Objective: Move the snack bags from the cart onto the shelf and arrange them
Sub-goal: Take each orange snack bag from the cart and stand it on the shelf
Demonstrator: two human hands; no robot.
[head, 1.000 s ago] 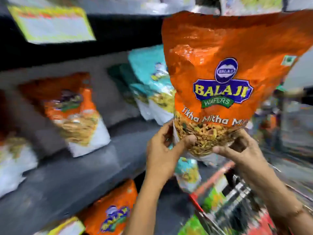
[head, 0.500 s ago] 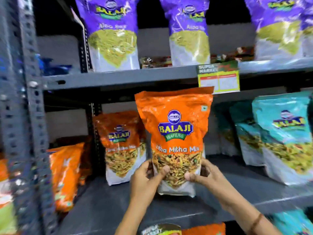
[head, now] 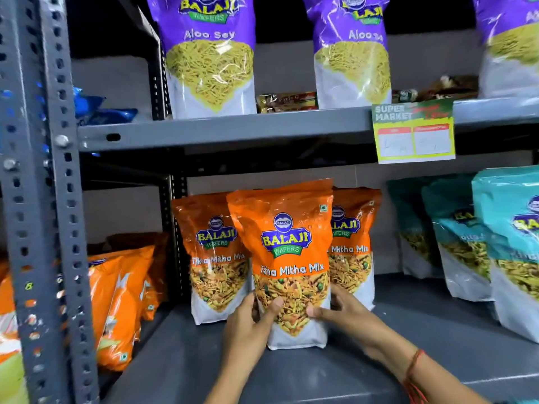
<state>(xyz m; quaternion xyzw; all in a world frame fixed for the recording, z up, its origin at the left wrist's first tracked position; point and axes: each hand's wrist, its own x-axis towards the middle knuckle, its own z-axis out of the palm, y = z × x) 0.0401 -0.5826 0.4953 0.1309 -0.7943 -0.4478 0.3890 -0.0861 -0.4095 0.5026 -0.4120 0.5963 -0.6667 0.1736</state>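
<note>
Orange Tikha Mitha Mix bag stands upright on the shelf, clear window showing mix; left hand and right hand fingers clamp its sides.

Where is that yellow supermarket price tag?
The price tag hangs from the upper shelf's front edge, right of centre, above the teal bags.

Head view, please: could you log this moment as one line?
step: placing | both hands grip Tikha Mitha Mix bag | upright on middle shelf | ahead of two matching bags
</note>
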